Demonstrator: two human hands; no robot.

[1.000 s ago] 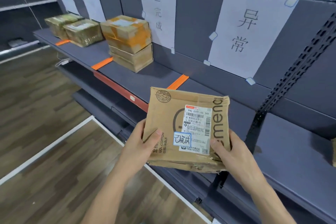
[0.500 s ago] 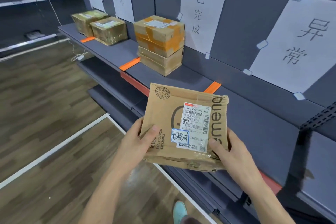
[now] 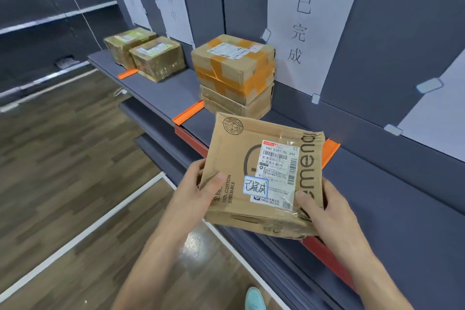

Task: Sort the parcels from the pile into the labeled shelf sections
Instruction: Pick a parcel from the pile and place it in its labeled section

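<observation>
While the left hand (image 3: 198, 191) grips the flat cardboard parcel (image 3: 251, 166) by its left edge, thumb on top and fingers curled underneath, the right hand (image 3: 324, 211) clasps the lower right corner the same way, its thumb pressed on the printed face. Held in the air, the parcel sits just in front of a stack (image 3: 234, 78) of two taped boxes, on the person's side of it and over the front edge of the grey shelf (image 3: 161, 93) that carries the stack. A white shipping label (image 3: 276, 171) covers part of the parcel's face, and a small blue-bordered sticker (image 3: 255, 186) with handwriting overlaps the label's lower left corner. Behind the stack and to its right, a paper sign (image 3: 302, 30) with three large characters is taped to the shelf's back panel. An orange strip (image 3: 188, 112) crosses the shelf just left of the stack; a second orange strip (image 3: 329, 151) lies to its right, partly hidden by the parcel. Well left of the stack, two film-wrapped boxes (image 3: 157, 58) stand side by side. Below the stack's level lies a wooden floor (image 3: 63, 158), where a teal shoe (image 3: 254, 299) shows.
</observation>
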